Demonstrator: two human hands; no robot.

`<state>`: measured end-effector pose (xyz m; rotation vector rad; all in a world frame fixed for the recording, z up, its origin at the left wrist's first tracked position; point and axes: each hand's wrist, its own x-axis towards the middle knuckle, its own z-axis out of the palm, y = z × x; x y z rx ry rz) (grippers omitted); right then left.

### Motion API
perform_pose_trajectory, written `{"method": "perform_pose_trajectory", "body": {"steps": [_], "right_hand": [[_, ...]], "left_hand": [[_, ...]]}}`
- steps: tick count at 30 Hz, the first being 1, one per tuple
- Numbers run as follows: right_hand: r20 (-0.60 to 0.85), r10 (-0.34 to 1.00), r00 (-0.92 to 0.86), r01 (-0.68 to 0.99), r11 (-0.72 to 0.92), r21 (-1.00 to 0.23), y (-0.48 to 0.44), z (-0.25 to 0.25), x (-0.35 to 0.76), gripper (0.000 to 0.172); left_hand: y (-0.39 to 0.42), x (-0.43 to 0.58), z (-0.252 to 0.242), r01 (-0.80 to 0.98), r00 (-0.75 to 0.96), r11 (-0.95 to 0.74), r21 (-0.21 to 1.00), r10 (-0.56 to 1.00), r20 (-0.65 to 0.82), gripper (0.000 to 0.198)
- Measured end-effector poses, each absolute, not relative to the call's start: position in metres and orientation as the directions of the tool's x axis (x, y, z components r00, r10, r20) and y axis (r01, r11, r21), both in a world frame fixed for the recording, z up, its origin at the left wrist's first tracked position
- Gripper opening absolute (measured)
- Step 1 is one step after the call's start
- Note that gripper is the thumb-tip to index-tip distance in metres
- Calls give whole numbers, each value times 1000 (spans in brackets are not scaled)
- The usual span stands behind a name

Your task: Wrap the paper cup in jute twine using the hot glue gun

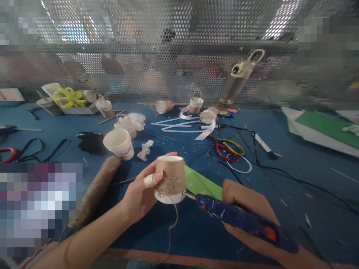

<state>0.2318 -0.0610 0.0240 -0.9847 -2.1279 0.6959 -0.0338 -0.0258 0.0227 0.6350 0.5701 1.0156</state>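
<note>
My left hand (144, 190) grips a paper cup (170, 175) mostly wrapped in brown twine, with a white band bare at its lower end. A loose strand of twine (176, 220) hangs from the cup toward the table's front edge. In my right hand (246, 205) is a blue hot glue gun (224, 211). Its metal nozzle meets the cup's right side, at the border between the twine and the white band. Behind the glue gun lies a green sheet (203, 182), partly covered by my hand. Left of my left hand rests a thick spool of twine (99, 186).
A plain white paper cup (119, 144) stands behind the spool. Several small twine baskets, white glue sticks (176, 125) and a clear bottle (234, 84) line the back by a perforated metal screen (168, 56). Scissors (228, 149) and black cords lie at right.
</note>
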Motion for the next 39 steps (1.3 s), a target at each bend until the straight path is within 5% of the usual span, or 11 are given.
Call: {"method": "perform_pose_trajectory", "body": {"steps": [8, 39], "right_hand": [[396, 796, -458, 553, 604, -574, -64, 20, 232, 23], [437, 741, -509, 607, 669, -428, -65, 18, 231, 25]], "left_hand": [[-25, -32, 21, -555, 414, 384, 737, 897, -155, 51], [-25, -27, 22, -487, 331, 357, 797, 920, -209, 48]]}}
